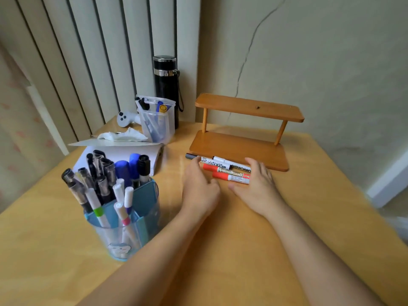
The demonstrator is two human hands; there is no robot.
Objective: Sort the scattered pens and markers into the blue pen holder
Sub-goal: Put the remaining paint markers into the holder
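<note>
Both hands flat-ish on the yellow wooden table [242,250], bracketing a small bunch of whiteboard markers. Left hand [199,188] loosely curled, fingertips touching the left ends of the markers, nothing gripped. Right hand [257,184] open, fingers spread, palm side against the right ends of the markers, not closed on any.

Between the hands: two red-capped whiteboard markers [229,174], white barrels with printed label, lying side by side nearest the wrists; just beyond them two black-capped whiteboard markers [225,163], white barrels, black text. All roughly parallel, lying flat, touching each other. One dark pen [191,156] pokes out past the left fingertips.

Just beyond the markers, a two-tier wooden shelf [240,149].

Left of the left forearm: blue pen holder [141,208], translucent blue plastic, multi-compartment, cartoon print on the front, upright. Already packed with black gel pens, blue and black fat markers, thin white markers with coloured bands.

Farther out past the left hand: clear plastic cup [157,124] of pens, black flask [166,85], white paper pad [123,155].
</note>
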